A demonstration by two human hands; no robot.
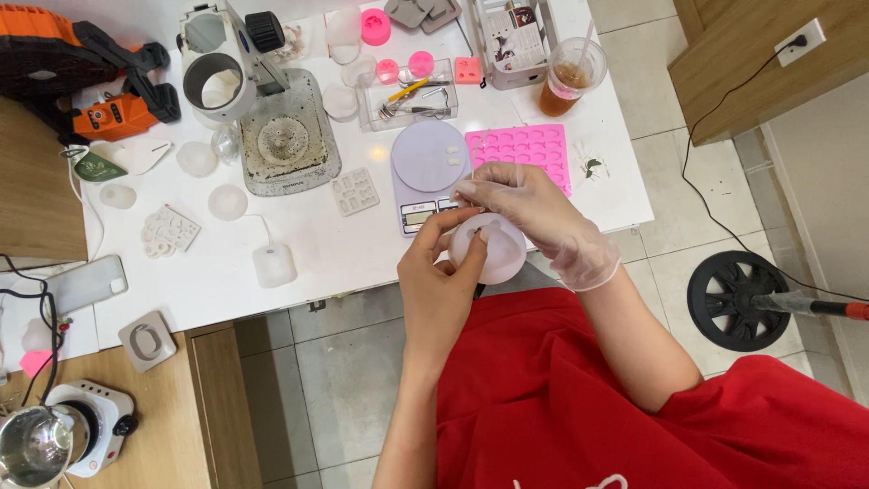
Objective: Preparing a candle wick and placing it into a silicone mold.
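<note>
1. Left hand [441, 276]: bare, fingers curled around a translucent white dome-shaped mould [493, 249], gripping its left side, held just off the near edge of the worktop [344, 249].
2. Right hand [525, 210]: in a clear glove, fingers pinched together on a thin stick [472, 158], tips at the top of the mould.
3. Digital scale [427, 172]: round pale plate, just behind the hands.
4. Pink tray mould [525, 149]: flat, many cavities, right of the scale.
5. Plastic cup [568, 77]: brown drink with straw, far right.
6. Microscope [237, 77]: white, on a stained base, far left.
7. Clear box [407, 95]: holds metal tools.
</note>
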